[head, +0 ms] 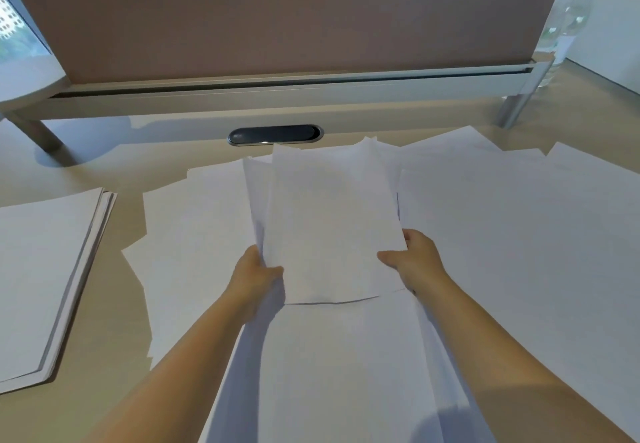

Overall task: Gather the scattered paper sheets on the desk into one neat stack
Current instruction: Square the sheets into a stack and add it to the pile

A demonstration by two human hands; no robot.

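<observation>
Near the left edge of the pale beige desk surface: a squared-up stack of white paper sheets, edges roughly aligned, lying flat and apart from everything else. Just right of that, loose white sheets fanned across one another, corners sticking out at different angles.

At the middle, toward the near edge: a held bundle of white sheets, lifted at the near end and tilted up, its far corners splayed and uneven. Left hand gripping the bundle's left side, thumb curled over the top face, the other fingers hidden beneath. Right hand holding the right side, thumb pressed on top, fingers wrapped under the edge. More white sheets under both forearms, running to the near edge.

Toward the right edge: a broad spread of overlapping white sheets, reaching the far right corner. At the far edge, a dark oval cable grommet set in the surface below a brown divider panel on a grey rail.

Step in hand, by judgement: collecting, mid-task, with much paper not yet gathered. Next move likely calls for squaring the bundle's uneven edges, perhaps by tapping on the surface, then sweeping in the left fan and the right spread without creasing.
</observation>
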